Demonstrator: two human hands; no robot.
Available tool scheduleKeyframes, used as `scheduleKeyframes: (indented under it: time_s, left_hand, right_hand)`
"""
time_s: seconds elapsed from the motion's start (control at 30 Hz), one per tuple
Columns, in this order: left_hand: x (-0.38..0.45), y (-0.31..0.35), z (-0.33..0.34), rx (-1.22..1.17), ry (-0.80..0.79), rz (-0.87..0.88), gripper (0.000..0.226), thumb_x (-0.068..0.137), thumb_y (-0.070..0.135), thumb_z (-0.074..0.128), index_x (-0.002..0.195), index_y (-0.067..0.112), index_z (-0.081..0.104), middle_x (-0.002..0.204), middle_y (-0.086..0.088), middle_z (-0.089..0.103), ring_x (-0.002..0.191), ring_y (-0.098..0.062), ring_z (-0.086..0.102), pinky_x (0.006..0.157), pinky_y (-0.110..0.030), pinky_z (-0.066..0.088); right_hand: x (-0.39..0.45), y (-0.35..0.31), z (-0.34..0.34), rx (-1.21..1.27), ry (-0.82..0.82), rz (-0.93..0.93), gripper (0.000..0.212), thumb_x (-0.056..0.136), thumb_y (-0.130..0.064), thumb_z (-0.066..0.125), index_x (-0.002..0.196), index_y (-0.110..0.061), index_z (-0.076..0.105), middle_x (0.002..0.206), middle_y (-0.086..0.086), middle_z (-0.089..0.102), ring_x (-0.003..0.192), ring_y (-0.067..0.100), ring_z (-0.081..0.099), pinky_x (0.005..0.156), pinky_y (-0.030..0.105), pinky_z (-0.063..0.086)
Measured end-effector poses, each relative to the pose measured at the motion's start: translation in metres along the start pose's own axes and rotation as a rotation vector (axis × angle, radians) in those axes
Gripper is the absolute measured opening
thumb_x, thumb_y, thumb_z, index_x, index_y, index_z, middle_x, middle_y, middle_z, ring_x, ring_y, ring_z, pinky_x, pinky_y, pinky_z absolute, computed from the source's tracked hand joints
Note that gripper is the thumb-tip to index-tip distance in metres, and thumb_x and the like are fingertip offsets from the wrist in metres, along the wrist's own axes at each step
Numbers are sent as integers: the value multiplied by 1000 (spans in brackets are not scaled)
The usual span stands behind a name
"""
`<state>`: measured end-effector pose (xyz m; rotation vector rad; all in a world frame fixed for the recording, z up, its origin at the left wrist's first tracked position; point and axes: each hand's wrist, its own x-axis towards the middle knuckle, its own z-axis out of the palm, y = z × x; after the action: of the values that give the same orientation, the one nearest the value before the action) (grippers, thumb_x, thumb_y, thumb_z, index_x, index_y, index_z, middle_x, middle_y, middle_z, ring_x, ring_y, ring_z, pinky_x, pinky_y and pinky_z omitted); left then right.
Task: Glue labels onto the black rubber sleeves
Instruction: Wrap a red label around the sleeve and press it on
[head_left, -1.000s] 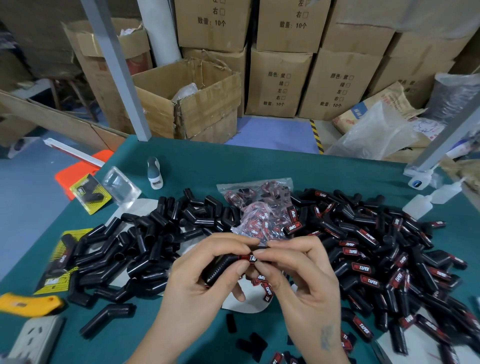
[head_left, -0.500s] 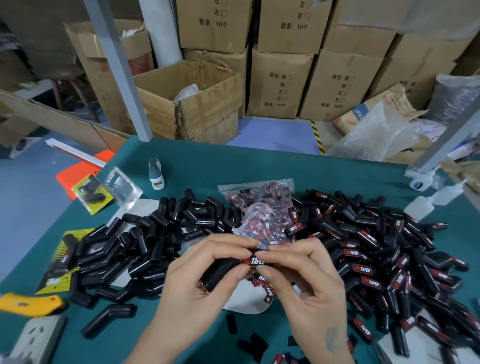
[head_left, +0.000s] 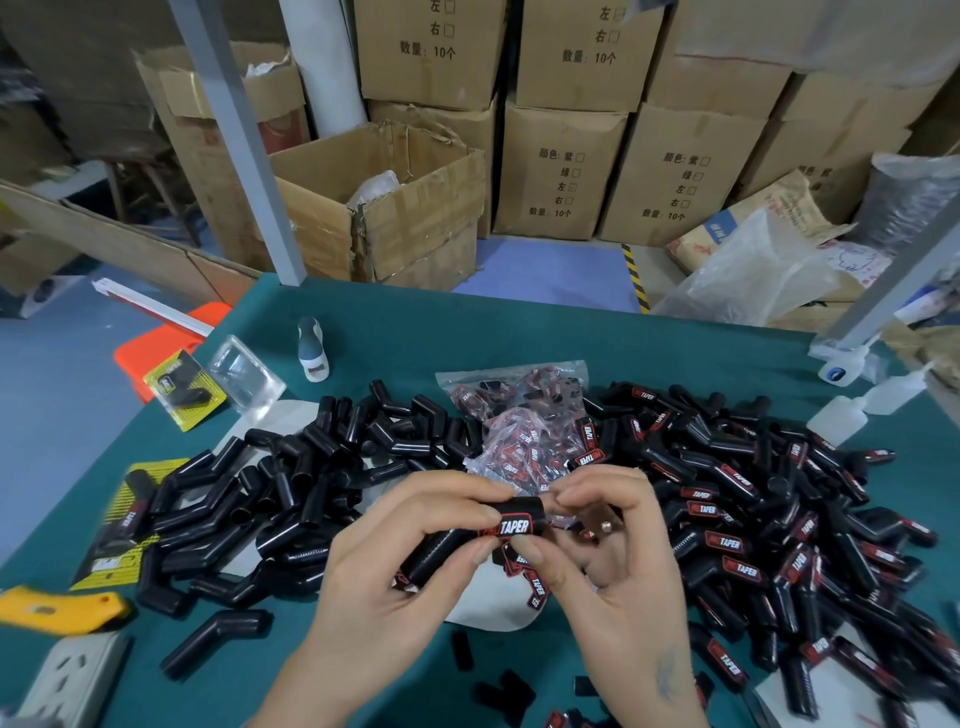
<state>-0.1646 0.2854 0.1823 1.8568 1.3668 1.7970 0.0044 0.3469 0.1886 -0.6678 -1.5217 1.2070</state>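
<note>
Behind the green table (head_left: 519, 338), stacked cardboard boxes (head_left: 561, 171) line the room.

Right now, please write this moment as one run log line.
step: pressing label onto sleeve | left hand: holds sleeve | right hand: pinches labelled end | labelled pile: right

sleeve piles (head_left: 291, 499) crowd both sides, bare green table (head_left: 467, 338) beyond

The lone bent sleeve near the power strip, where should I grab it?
Take the bent sleeve by its longer straight leg, pinching across its width from above. It lies flat on the table, apart from the pile, sides exposed; the elbow gives a poorer hold.
</note>
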Motion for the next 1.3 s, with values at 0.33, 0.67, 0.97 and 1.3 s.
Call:
scheduleKeyframes:
  time_s: [0.33,0.67,0.97,1.3]
  left_hand:
    - [0,-15,7,108,-49,254,16,98,5,71,113,9,70,130,-2,70,112,-17,74,88,-26,60]
    - [-3,-22,12,96,14,304,15,97,1,71,111,7,69,129,-7,70,110,-26,74,85,-34,61]
    - [-6,1,20,-268,101,-212,14,92,18,75,94,31,71,117,2,66,101,-18,67,75,-27,57]
    - [-8,7,18,-359,138,-222,7,95,33,79,97,29,73,109,-1,68,87,-17,65,68,-28,56]
  right_hand:
    - [2,5,9,361,-82,379,45,71,-53,91,81,-10,79,103,-2,63,91,13,64,79,22,52]
    - [-4,4,15,371,14,332,46,76,-47,89,82,-3,76,103,-2,62,101,18,63,90,29,53]
    - [-7,6,19,244,80,166,27,86,-46,82,94,-19,83,107,-5,60,107,12,65,89,22,53]
    - [-11,6,23,263,117,105,39,84,-46,83,81,-7,78,104,-1,58,112,19,63,91,26,54]
